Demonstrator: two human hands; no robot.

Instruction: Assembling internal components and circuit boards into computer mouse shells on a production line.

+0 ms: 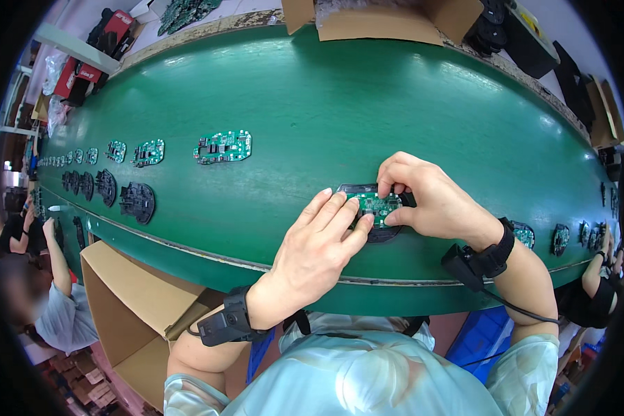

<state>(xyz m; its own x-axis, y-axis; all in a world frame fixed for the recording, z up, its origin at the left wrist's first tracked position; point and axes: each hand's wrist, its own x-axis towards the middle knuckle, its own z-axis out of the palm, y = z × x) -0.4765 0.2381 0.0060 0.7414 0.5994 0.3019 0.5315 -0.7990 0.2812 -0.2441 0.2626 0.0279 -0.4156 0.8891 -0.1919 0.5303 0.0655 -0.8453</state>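
Observation:
A green circuit board (379,205) lies in a black plastic housing (385,235) on the green work surface in front of me. My left hand (315,243) reaches over the left end of the housing, its fingers long and close together, with the thumb on the board. Part of the board and housing is hidden under it. My right hand (433,201) is curled round the board's right part. Its bent fingers touch the far edge and its thumb the near right side.
Further circuit boards (223,147) form a row to the left, above a row of black housings (138,202). More boards (523,234) lie right of my forearm. Cardboard boxes stand at the far edge (381,29) and below the near edge (135,291). People sit at both sides.

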